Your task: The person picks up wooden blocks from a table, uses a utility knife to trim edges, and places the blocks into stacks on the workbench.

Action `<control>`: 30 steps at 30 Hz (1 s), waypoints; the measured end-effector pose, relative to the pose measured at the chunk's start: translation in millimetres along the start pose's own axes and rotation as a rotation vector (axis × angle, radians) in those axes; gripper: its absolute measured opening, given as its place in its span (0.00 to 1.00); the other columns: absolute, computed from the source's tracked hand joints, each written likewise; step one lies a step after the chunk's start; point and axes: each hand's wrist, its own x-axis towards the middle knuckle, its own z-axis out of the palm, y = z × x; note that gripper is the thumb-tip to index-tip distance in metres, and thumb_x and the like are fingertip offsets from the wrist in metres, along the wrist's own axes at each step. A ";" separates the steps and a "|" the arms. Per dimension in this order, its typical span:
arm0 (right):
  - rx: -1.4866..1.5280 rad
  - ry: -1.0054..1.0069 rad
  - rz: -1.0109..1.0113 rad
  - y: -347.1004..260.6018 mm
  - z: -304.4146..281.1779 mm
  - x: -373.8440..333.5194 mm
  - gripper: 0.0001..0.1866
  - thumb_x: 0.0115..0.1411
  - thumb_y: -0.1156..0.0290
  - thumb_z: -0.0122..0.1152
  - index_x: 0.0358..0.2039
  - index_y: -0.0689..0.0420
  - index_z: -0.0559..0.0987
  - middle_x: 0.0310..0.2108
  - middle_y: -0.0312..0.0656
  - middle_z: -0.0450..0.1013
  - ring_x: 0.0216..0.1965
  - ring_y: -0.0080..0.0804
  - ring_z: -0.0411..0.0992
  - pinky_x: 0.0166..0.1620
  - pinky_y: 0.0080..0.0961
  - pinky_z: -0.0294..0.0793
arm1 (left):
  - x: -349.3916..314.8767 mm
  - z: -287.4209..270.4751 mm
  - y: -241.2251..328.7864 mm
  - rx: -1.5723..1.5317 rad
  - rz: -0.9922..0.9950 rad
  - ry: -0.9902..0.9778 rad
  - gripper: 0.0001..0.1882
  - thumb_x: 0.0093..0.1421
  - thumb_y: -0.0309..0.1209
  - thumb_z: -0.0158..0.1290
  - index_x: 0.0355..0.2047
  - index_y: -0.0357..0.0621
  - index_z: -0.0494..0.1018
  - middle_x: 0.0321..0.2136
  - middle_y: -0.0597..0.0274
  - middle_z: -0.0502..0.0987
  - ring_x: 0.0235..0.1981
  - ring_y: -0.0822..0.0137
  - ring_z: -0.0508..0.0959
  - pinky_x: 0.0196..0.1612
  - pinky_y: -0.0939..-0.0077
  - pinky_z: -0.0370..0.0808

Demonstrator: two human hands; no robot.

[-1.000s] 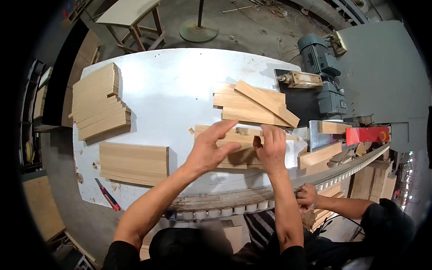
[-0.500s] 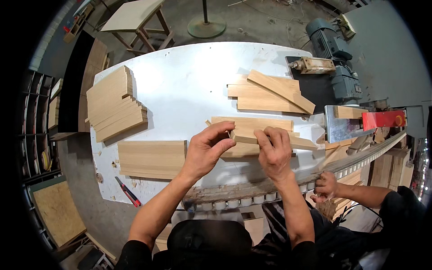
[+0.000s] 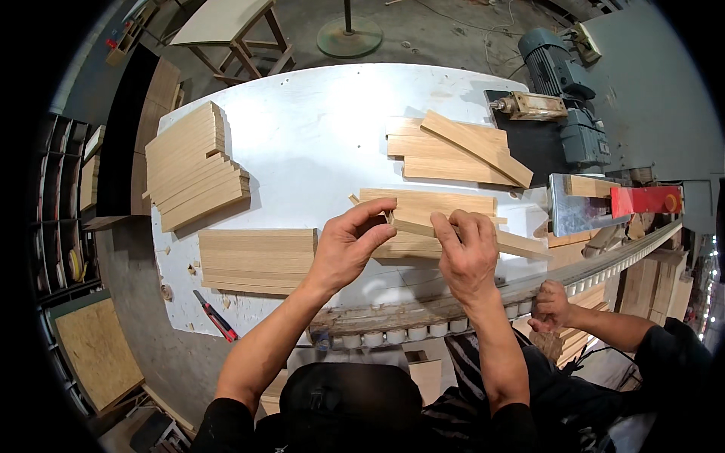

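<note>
My left hand (image 3: 349, 248) pinches the near-left end of a light wooden strip (image 3: 521, 245), its thumb and forefinger on either edge of that end. Farther along the same strip, my right hand (image 3: 470, 253) grips it from above with bent fingers. The strip is lifted and slants down to the right. Beneath it several boards (image 3: 430, 201) lie on the white table (image 3: 302, 151), partly hidden by my hands. Beside my left forearm lies a neat row of strips (image 3: 257, 260).
A fanned stack of strips (image 3: 189, 170) lies at the left, and more boards (image 3: 453, 158) at the back right. A red-and-black utility knife (image 3: 217, 317) rests near the front-left edge. A roller rail (image 3: 423, 321) runs along the front. Another person's hand (image 3: 551, 306) is beside it. A motor (image 3: 555, 68) stands at the far right.
The view has shifted slightly. Both hands keep their hold on the strip, and its right end has swung a little. The other person's hand has closed somewhat by the rail.
</note>
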 end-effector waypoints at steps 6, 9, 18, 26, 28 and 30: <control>-0.035 -0.014 -0.001 -2.8 -8.2 0.8 0.21 0.47 0.78 0.59 0.44 0.54 0.80 0.38 0.42 0.72 0.40 0.42 0.70 0.44 0.38 0.72 | -1.2 1.7 0.2 -0.056 0.020 -0.002 0.16 0.62 0.27 0.59 0.50 0.40 0.76 0.32 0.69 0.78 0.34 0.79 0.73 0.39 0.82 0.73; -0.059 -0.009 -0.011 -1.4 -9.6 0.8 0.20 0.47 0.78 0.59 0.44 0.54 0.80 0.38 0.42 0.72 0.40 0.42 0.70 0.43 0.38 0.71 | -0.7 5.8 3.7 -0.064 0.029 0.026 0.12 0.61 0.27 0.59 0.44 0.38 0.77 0.28 0.70 0.76 0.31 0.79 0.73 0.37 0.83 0.72; 0.124 -0.052 -0.123 -12.2 -5.1 12.3 0.19 0.47 0.79 0.58 0.42 0.56 0.80 0.37 0.41 0.74 0.38 0.40 0.73 0.40 0.36 0.71 | -7.8 -34.9 33.8 0.180 0.000 -0.235 0.07 0.63 0.30 0.55 0.32 0.37 0.74 0.21 0.67 0.74 0.24 0.78 0.70 0.28 0.80 0.69; 0.162 -0.218 -0.202 -65.5 44.9 37.1 0.19 0.47 0.79 0.58 0.43 0.56 0.76 0.41 0.44 0.75 0.41 0.43 0.73 0.43 0.39 0.69 | -82.2 -173.9 2.5 -0.166 -0.023 0.169 0.08 0.63 0.30 0.55 0.33 0.37 0.75 0.25 0.66 0.76 0.29 0.76 0.75 0.35 0.80 0.73; 0.237 -0.226 -0.281 -116.1 69.8 62.9 0.19 0.47 0.79 0.58 0.43 0.56 0.76 0.41 0.44 0.75 0.41 0.42 0.73 0.44 0.39 0.69 | -111.1 -228.6 -3.9 -0.013 -0.066 0.396 0.06 0.62 0.28 0.55 0.36 0.38 0.75 0.29 0.66 0.77 0.33 0.74 0.76 0.39 0.79 0.73; 0.317 -0.262 -0.363 -180.6 100.5 88.3 0.19 0.46 0.79 0.58 0.42 0.57 0.76 0.39 0.44 0.74 0.41 0.41 0.72 0.44 0.38 0.69 | -134.8 -268.8 -7.0 0.502 0.105 0.699 0.11 0.58 0.24 0.55 0.43 0.41 0.75 0.37 0.60 0.77 0.42 0.64 0.75 0.49 0.70 0.71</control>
